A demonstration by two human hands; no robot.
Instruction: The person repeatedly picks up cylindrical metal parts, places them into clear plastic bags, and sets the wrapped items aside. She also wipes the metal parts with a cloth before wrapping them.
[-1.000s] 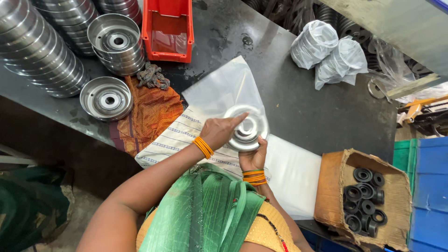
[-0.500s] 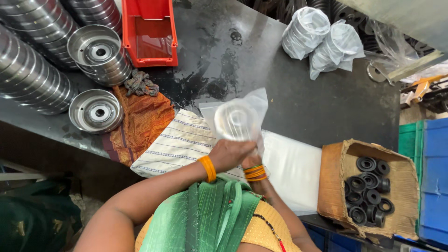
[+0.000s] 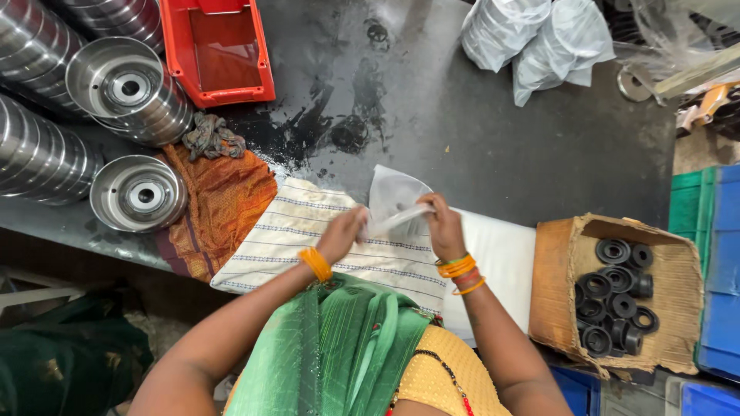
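Both my hands hold a clear plastic bag (image 3: 393,202) with a shiny round metal part inside, just above a striped white cloth (image 3: 308,239). My left hand (image 3: 343,233) pinches the bag's open edge on the left. My right hand (image 3: 441,225) grips the same edge on the right. The bag's edge is stretched flat between them. Orange bangles sit on both wrists.
Stacks of steel pulley-like discs (image 3: 123,88) lie at the left, one single disc (image 3: 139,192) near the table edge. A red bin (image 3: 220,50) stands at the back, bagged parts (image 3: 532,35) at the back right, and a cardboard box of black rings (image 3: 617,289) at the right.
The bare metal disc held in my hands a second ago is now inside the plastic bag. The bag was then lifted, and my hands now pull its opening flat.
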